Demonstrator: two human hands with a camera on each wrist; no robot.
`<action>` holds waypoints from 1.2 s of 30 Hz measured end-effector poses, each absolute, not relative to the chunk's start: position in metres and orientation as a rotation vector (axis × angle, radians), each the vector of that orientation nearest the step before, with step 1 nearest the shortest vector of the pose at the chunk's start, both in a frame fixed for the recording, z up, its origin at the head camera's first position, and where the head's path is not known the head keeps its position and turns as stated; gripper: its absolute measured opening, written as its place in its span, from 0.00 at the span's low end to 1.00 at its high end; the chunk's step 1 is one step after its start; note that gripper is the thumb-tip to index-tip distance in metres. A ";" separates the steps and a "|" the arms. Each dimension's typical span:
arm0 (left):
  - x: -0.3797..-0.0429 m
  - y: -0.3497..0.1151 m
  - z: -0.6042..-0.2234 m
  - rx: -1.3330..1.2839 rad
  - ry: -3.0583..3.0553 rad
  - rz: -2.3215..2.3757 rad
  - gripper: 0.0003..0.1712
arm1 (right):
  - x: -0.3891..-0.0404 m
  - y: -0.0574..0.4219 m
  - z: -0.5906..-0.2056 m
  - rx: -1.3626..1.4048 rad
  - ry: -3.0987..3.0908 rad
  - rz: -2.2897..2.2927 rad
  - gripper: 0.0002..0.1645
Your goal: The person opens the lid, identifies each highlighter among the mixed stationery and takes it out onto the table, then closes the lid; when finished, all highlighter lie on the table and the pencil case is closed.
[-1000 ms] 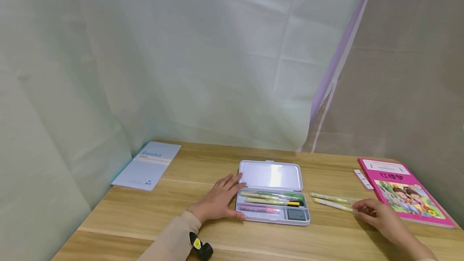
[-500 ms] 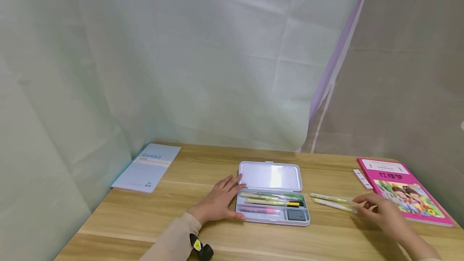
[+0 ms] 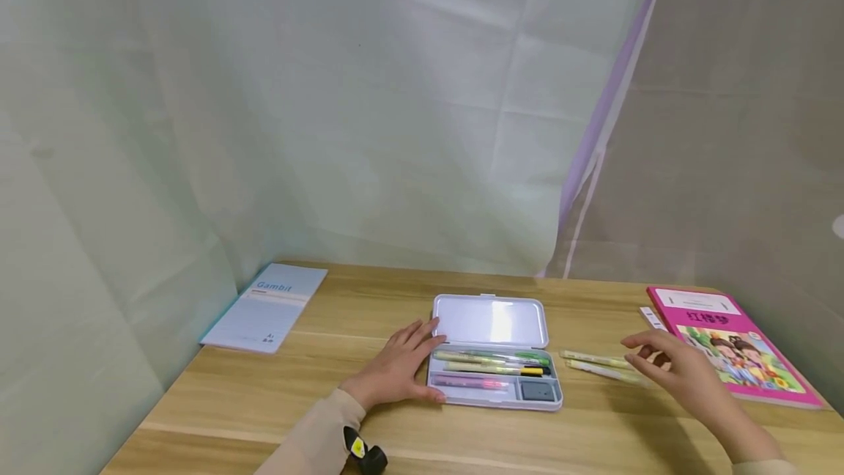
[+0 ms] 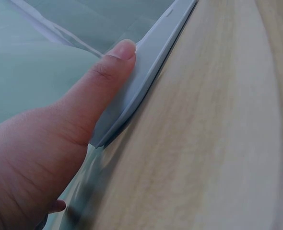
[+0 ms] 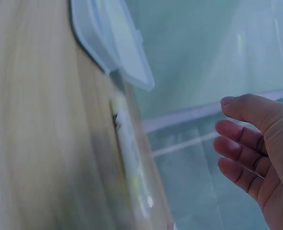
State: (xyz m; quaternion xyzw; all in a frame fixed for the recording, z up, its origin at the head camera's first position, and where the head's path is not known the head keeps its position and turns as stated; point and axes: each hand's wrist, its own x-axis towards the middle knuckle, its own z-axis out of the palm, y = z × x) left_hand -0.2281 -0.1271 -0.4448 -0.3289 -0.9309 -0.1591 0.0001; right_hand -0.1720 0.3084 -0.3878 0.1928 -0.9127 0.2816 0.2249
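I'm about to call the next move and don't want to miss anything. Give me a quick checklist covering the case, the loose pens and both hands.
1. Case lid open: ok, folded back.
2. Left hand touching the case: ok, the left wrist view shows its thumb on the edge.
3. Right hand holding nothing: ok.
4. Two loose pens in the case: not ok, they lie on the table to its right.
5. Dark block in its compartment: ok.
6. Room for both pens: cannot tell, the pens inside already lie close together.
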 end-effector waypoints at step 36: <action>-0.231 -0.127 -0.446 -1.065 -2.878 -0.503 0.56 | -0.193 0.224 -0.385 0.856 -2.517 0.825 0.12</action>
